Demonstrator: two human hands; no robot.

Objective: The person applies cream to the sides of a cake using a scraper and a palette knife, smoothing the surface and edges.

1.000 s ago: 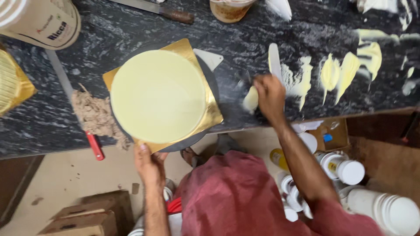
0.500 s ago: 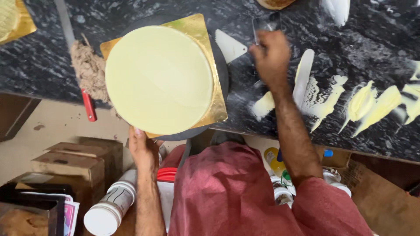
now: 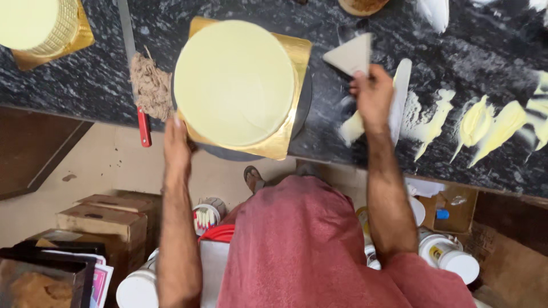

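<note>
A round cake (image 3: 234, 82) coated in smooth pale yellow cream is seen on a square gold board (image 3: 285, 128), which rests on a dark turntable (image 3: 302, 108) largely hidden beneath it, on the black marble counter (image 3: 74, 85). The left hand (image 3: 177, 145) is laid against the near left edge of the board and turntable; its fingertips are hidden under the rim, so the grip cannot be judged. A triangular scraper (image 3: 351, 55) is pinched by the right hand (image 3: 374, 94), to the right of the cake and apart from it. A pale spatula (image 3: 398, 100) lies just beside that hand, partly covered by it. Smears of cream (image 3: 474, 122) are spread over the counter to the right. A red-handled knife (image 3: 137, 74), cut off at the far edge, lies left of the cake beside a heap of brown crumbs (image 3: 149, 85). A second cake (image 3: 34, 23) is cropped at the far left corner.
</note>
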